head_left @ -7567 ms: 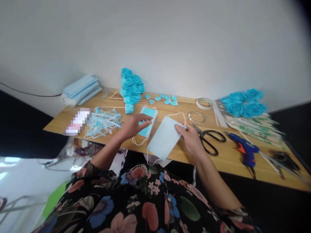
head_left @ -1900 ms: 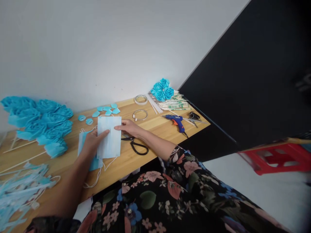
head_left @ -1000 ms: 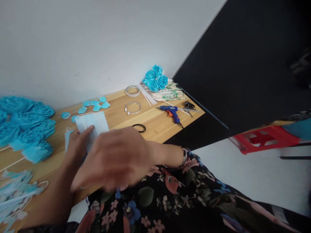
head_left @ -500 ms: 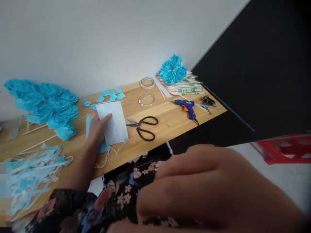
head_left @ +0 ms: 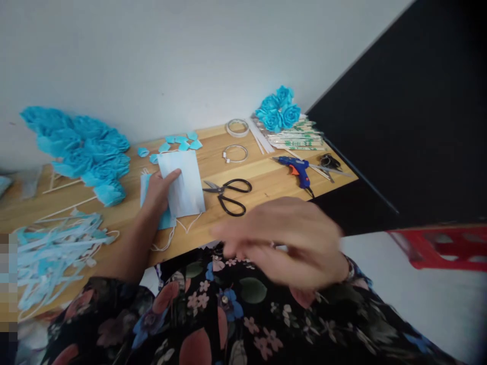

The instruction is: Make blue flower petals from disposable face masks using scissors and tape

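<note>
My left hand [head_left: 160, 188] grips a pale blue face mask [head_left: 186, 185], its thumb across the front and the other fingers hidden behind. Behind it lies a second, bluer mask [head_left: 166, 220], with white ear loops trailing toward the table edge. My right hand [head_left: 281, 238] hangs in the air before the table's front edge, to the right of the masks. Motion smears its fingers, and nothing held in them can be made out. Between the hands, black-handled scissors [head_left: 221, 190] lie on the wood with blades apart, pointing at the mask.
Blue paper-like flowers [head_left: 85, 152] cluster at the left, above a heap of cut strips [head_left: 57, 253]. Small blue petals [head_left: 183, 142], a tape roll [head_left: 237, 128] and a clear ring [head_left: 235, 153] lie at the back. A blue glue gun [head_left: 297, 168] and more flowers [head_left: 279, 111] are rightward.
My right hand has moved away from the camera, toward the table's front edge. My left hand still grips the mask, and the view has shifted slightly.
</note>
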Demonstrator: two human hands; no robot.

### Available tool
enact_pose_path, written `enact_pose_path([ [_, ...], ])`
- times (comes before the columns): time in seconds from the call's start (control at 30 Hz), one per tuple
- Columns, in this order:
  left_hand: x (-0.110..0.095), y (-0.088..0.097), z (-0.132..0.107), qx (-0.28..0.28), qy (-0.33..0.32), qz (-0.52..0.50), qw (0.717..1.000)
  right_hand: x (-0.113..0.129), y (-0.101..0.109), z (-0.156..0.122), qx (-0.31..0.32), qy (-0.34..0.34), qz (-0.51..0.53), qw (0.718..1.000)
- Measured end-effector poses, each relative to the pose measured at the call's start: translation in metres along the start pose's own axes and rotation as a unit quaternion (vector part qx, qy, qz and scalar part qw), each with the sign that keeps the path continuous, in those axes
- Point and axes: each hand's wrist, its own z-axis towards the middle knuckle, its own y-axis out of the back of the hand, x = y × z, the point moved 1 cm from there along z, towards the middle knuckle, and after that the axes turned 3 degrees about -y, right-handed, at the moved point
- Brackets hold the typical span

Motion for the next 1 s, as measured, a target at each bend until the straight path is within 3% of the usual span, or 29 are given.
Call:
enact_pose_path([
  [0.17, 0.007, 0.0, 0.001, 0.062, 0.013, -0.015, 0.998, -0.1, -0.027, 0.022, -0.087, -0.193, 0.024, 0.977],
  [0.23, 0.01, 0.0, 0.0, 0.086, 0.017, -0.008, 0.996, -0.134, -0.038, 0.025, -0.049, -0.241, 0.023, 0.969],
  [0.3, 0.011, -0.001, -0.001, 0.11, 0.021, -0.004, 0.994, -0.152, -0.044, 0.026, -0.015, -0.251, 0.015, 0.968],
  [0.47, 0.012, -0.002, -0.002, 0.156, 0.015, -0.018, 0.988, -0.151, -0.043, 0.023, 0.036, -0.238, -0.13, 0.962],
  [0.63, 0.011, -0.001, 0.003, 0.112, 0.002, -0.07, 0.991, -0.15, -0.038, -0.01, 0.098, -0.22, -0.319, 0.917],
  [0.8, 0.013, 0.0, 0.011, 0.045, 0.044, -0.109, 0.992, -0.152, -0.054, -0.034, 0.096, -0.146, -0.32, 0.931],
  [1.0, 0.015, 0.002, 0.014, 0.053, 0.044, -0.13, 0.989, -0.15, -0.063, -0.034, 0.061, -0.175, -0.312, 0.932],
])
